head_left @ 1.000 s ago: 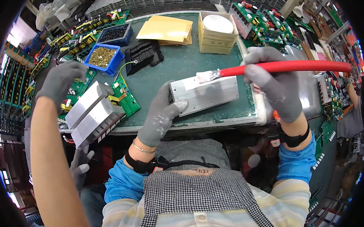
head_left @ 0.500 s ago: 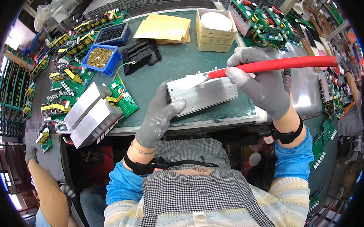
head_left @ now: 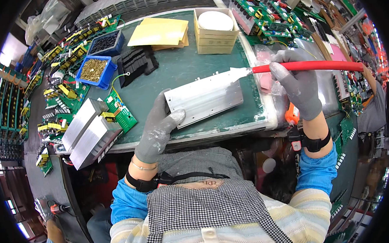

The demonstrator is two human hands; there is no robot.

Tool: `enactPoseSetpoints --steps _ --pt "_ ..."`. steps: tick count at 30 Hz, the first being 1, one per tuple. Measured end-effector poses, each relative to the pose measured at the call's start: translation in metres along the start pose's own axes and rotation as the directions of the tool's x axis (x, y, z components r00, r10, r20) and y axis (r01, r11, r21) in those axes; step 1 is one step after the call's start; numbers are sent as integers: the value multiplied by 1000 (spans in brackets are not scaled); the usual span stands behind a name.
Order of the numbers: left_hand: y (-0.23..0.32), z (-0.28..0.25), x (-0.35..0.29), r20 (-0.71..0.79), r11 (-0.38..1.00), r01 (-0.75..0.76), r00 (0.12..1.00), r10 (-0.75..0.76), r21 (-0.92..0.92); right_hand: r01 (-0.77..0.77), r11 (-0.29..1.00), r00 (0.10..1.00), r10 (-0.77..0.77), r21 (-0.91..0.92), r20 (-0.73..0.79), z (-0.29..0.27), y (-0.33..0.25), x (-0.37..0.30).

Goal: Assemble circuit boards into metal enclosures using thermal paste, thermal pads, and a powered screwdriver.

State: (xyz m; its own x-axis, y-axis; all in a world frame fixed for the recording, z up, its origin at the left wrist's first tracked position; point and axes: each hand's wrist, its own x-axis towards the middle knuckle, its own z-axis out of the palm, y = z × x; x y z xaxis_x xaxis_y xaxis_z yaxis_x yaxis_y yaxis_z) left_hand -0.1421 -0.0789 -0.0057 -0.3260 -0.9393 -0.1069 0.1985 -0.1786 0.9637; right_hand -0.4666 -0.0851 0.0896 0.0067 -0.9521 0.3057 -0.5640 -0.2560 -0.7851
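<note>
My left hand [head_left: 156, 128], in a grey glove smudged with white, grips the left end of a silver aluminium heat sink [head_left: 209, 102], thumb on its face. The block is held tilted over the green bench top. A band of white paste lies along its upper part. In my gloved right hand [head_left: 298, 84] is a long red-handled spreading tool [head_left: 331, 64], closed between thumb and fingers. Its white-coated tip [head_left: 240, 73] touches the heat sink's upper right corner; whether it is a brush or a blade cannot be made out.
Two finned heat sinks [head_left: 93, 139] stand at left beside a green circuit board [head_left: 121, 112]. Behind are a blue bin of brass-coloured parts [head_left: 93, 70], black pads [head_left: 135, 65], yellow sheets [head_left: 158, 32] and a box [head_left: 217, 44] with a white round lid. An orange tool [head_left: 292, 114] hangs near my right wrist.
The tool's tip has slid from the middle of the heat sink's upper edge to its right corner, my right hand moving right. White paste now covers more of the upper face.
</note>
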Motion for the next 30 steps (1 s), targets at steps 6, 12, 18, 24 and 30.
enactPoseSetpoints --steps 6,12,18,24,30 --pt "4 -2 -4 -8 999 13 1000 -13 51 48 999 989 -51 -23 -141 -14 -9 6" --pt "11 -12 -10 39 883 -216 975 219 417 195 961 960 -146 195 -240 -2 -36 47" --pt "6 -23 -13 129 813 -236 972 198 533 401 867 915 -396 -296 79 50 26 136" --pt "9 -29 -18 54 701 -204 972 229 683 556 515 800 -545 -652 251 69 27 143" --pt "7 -26 -15 -12 603 -157 964 267 782 632 420 688 -690 -651 224 52 10 112"
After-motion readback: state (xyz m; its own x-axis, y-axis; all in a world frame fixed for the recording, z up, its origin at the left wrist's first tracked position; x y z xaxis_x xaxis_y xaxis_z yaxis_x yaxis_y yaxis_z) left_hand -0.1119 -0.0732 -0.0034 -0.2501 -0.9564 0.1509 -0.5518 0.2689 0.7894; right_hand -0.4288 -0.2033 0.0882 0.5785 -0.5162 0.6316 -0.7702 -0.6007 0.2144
